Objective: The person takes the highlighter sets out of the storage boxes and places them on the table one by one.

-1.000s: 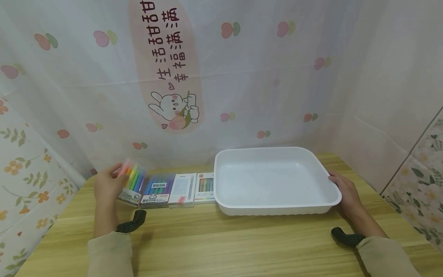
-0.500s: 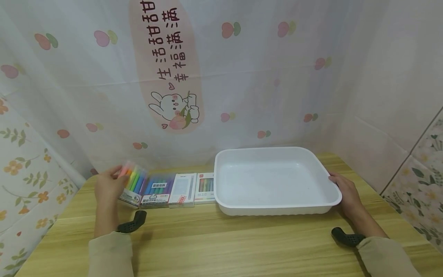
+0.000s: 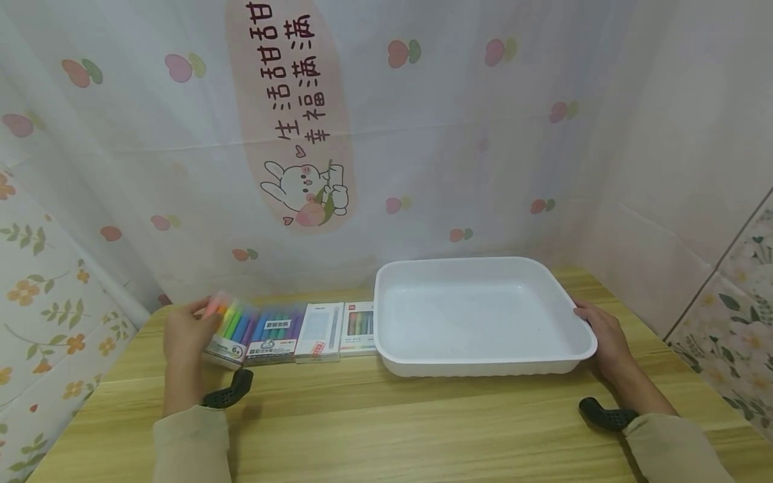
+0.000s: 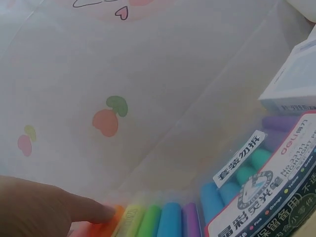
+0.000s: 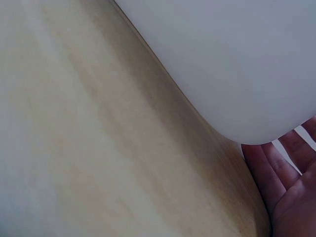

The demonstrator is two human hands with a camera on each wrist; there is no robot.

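Observation:
At the left end of a row of packs, my left hand (image 3: pixel 186 332) holds a clear pack of highlighters (image 3: pixel 232 329) in several colours. In the left wrist view a finger lies over the orange end of that pack. Right beside it lies a second pack of highlighters (image 3: pixel 278 329), followed by a white box (image 3: pixel 319 333) and a box with coloured pens on its front (image 3: pixel 359 329). My right hand (image 3: pixel 606 342) holds the right side of a white tray (image 3: pixel 483 368), thumb at the rim. From the right wrist, its other fingers (image 5: pixel 269 170) show against the tray's outside, partly hidden.
All of this stands on a wood-grain table (image 3: pixel 386 422). A patterned curtain (image 3: pixel 423 168) hangs right behind the row and the tray, with more cloth at both sides. Black wrist mounts (image 3: pixel 232 389) sit at the wrists.
The highlighter pack in my left hand has come down a little, its top end sinking toward the table. My right hand and the tray have kept their place.

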